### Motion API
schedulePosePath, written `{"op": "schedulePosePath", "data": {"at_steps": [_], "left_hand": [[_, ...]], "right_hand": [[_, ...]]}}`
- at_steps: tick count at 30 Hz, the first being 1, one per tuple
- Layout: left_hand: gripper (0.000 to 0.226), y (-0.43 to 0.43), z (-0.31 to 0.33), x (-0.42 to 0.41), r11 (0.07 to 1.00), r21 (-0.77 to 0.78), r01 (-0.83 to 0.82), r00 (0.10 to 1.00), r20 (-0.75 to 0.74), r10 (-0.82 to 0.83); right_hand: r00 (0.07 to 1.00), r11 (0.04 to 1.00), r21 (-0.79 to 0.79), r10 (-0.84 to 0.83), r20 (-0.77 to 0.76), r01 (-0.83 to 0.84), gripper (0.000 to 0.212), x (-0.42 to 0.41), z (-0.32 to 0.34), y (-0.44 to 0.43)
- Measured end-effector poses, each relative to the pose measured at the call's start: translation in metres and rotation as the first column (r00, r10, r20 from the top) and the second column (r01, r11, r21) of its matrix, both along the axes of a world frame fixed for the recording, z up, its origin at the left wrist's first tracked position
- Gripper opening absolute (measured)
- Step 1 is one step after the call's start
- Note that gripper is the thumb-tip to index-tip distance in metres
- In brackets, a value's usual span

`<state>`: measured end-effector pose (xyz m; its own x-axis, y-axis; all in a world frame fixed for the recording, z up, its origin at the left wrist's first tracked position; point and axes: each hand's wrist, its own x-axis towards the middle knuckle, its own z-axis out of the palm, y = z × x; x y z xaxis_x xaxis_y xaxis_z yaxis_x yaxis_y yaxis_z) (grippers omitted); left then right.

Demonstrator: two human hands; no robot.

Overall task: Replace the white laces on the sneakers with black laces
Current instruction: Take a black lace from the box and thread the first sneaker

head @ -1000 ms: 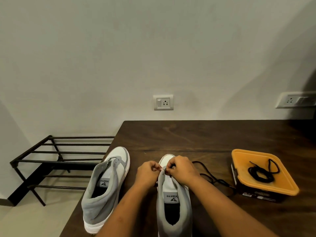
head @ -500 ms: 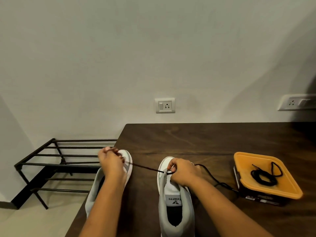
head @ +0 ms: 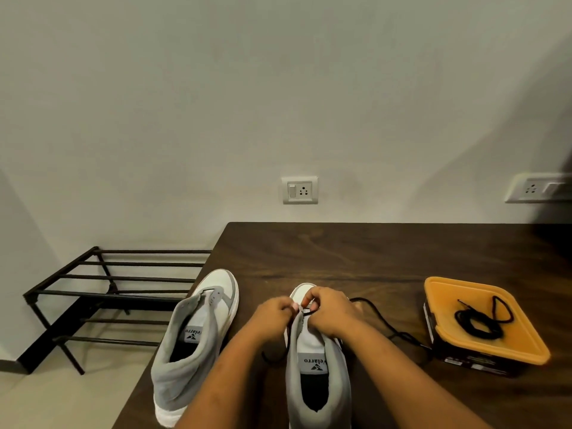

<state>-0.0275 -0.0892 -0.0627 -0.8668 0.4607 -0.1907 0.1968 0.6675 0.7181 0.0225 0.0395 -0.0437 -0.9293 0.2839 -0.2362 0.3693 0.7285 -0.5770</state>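
A dark wooden table (head: 387, 255) is being shown bearing the worked sneaker (head: 318, 376), taken here as the landmark. A black shoe rack (head: 105, 292) is being seen far to its left, past the table edge. A second sneaker (head: 198, 332), unlaced, is being kept just left of it. An orange-lidded box (head: 526, 348) is being kept well to its right, with a spare black lace (head: 478, 322) coiled on the lid. Over the landmark's toe end the left hand (head: 272, 317) and right hand (head: 332, 311) are being held close together, each with fingertips closed in a pinch on the black lace (head: 382, 320), whose slack is being trailed away on both sides. No white lace is being shown. Judged risk: the tip may be dragged back out of an eyelet if the slack is being snagged against the box, or the ends may be left uneven. The tongue label (head: 314, 363) is being read as "velarro"; the box print is too small to read.
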Motion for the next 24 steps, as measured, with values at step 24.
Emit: {"op": "schedulePosePath", "data": {"at_steps": [24], "left_hand": [[0.015, -0.003, -0.009, -0.003, 0.962, -0.272, 0.031, 0.988, -0.14, -0.071]], "right_hand": [[1.0, 0.977, -0.211, -0.013, -0.007, 0.011, 0.028, -0.006, -0.005, 0.014]]}}
